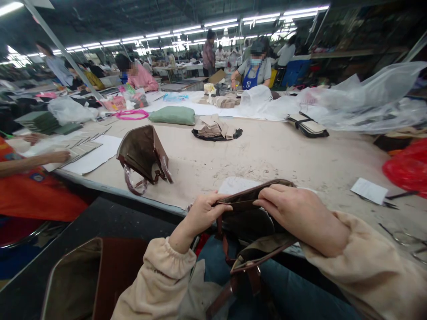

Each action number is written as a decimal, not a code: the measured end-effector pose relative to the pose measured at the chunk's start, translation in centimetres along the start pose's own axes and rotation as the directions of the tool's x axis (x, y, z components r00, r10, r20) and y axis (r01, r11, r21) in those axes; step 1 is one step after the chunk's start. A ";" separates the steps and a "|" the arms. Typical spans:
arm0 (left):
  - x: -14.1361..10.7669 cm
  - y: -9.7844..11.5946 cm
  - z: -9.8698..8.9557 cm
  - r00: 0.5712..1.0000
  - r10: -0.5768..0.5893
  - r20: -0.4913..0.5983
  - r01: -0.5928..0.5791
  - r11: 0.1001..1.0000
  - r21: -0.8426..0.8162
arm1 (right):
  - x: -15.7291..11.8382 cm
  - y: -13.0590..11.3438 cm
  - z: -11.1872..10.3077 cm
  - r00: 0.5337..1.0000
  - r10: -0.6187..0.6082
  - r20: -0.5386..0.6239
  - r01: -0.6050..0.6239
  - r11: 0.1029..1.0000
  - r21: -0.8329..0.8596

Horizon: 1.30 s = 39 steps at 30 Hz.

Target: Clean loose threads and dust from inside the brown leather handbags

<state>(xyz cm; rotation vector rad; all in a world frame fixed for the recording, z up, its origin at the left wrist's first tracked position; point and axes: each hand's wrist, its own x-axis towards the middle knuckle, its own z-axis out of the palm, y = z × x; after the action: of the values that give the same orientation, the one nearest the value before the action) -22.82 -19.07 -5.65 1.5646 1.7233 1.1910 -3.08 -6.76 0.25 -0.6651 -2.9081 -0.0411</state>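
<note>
A brown handbag (pixel 256 262) with an olive lining lies open over my lap, its straps hanging down. My left hand (pixel 208 211) pinches the left end of the bag's far rim between thumb and fingers. Further right along the same rim, my right hand (pixel 293 211) is closed on the edge, thumb below and fingers over it. Both hands are at the table's near edge. Part of the bag's inside is hidden behind my right hand and sleeve.
Another brown handbag (pixel 143 151) with wrapped handles rests on the table (pixel 267 151). A third bag (pixel 113 266) stands at lower left. Paper pieces (pixel 215 126), a green cushion (pixel 171 115), scissors (pixel 405 238) and plastic sheeting (pixel 367 100) lie around. A co-worker's orange clothing (pixel 33 191) is at left.
</note>
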 end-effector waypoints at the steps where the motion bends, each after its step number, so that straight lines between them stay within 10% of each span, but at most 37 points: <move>1: 0.0 -0.1 0.1 1.000 -0.003 -0.017 0.003 1.000 0.013 | 0.1 0.1 0.0 1.000 0.002 -0.003 -0.002 1.000 -0.001; 39: 0.0 -1.3 1.9 0.967 -0.007 -0.255 0.026 0.997 0.070 | 1.6 0.0 0.5 0.981 0.177 -0.078 -0.178 0.984 -0.005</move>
<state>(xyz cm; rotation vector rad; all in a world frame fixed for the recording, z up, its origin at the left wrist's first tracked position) -21.85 -18.46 -7.70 1.4873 1.9577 1.3849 -4.56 -5.99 0.00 -0.9017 -2.7652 -0.0616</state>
